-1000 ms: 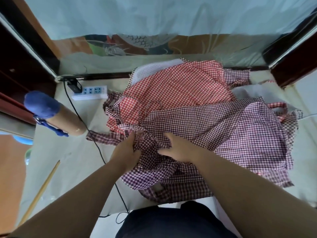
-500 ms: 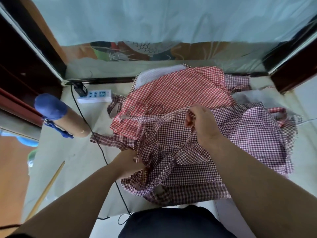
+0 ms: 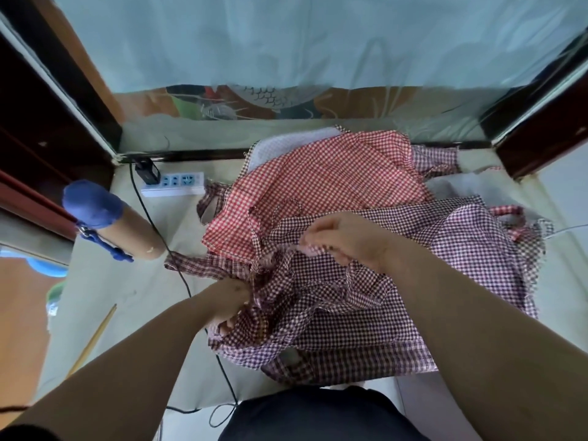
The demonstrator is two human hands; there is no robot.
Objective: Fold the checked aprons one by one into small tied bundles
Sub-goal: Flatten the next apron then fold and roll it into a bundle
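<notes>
A dark purple-and-white checked apron [image 3: 445, 281] lies crumpled on the table in front of me. Behind it a red-and-white checked apron [image 3: 334, 176] is spread out, partly covered by the purple one. My left hand [image 3: 227, 302] grips the purple apron's bunched left edge, its fingers buried in the cloth. My right hand [image 3: 343, 238] pinches a fold of the same apron near the middle, knuckles up. A purple checked strap [image 3: 191, 265] trails out to the left.
A white power strip [image 3: 173, 184] with a black plug sits at the back left; its black cable [image 3: 178, 268] runs toward me under the aprons. A cardboard tube with a blue cap [image 3: 108, 221] lies at left. A wooden stick [image 3: 92, 338] lies near the left edge.
My right hand, which had lifted a strap up over the apron, has come down and left onto the cloth. My left hand keeps its hold at the left edge.
</notes>
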